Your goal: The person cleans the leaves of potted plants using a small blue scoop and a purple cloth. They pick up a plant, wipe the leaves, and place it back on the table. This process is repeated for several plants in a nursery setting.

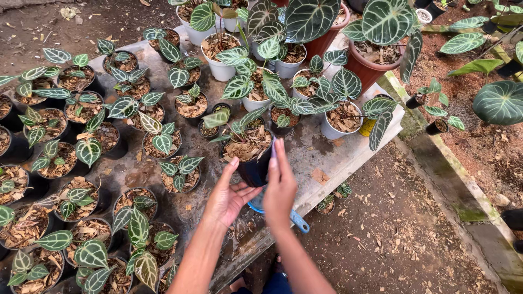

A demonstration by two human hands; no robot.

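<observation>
Cradling a round black plastic pot [253, 166] of dry chips and veined leaves between both palms, my left hand [229, 197] and right hand [279, 188] keep fingers straight, grip loosely open. It sits at the wet grey desk [321, 155] edge, above a blue scoop [297, 220].

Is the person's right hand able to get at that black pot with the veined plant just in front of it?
Probably yes: the right hand already lies against the black pot, with the left hand on its other side and nothing between them.
</observation>
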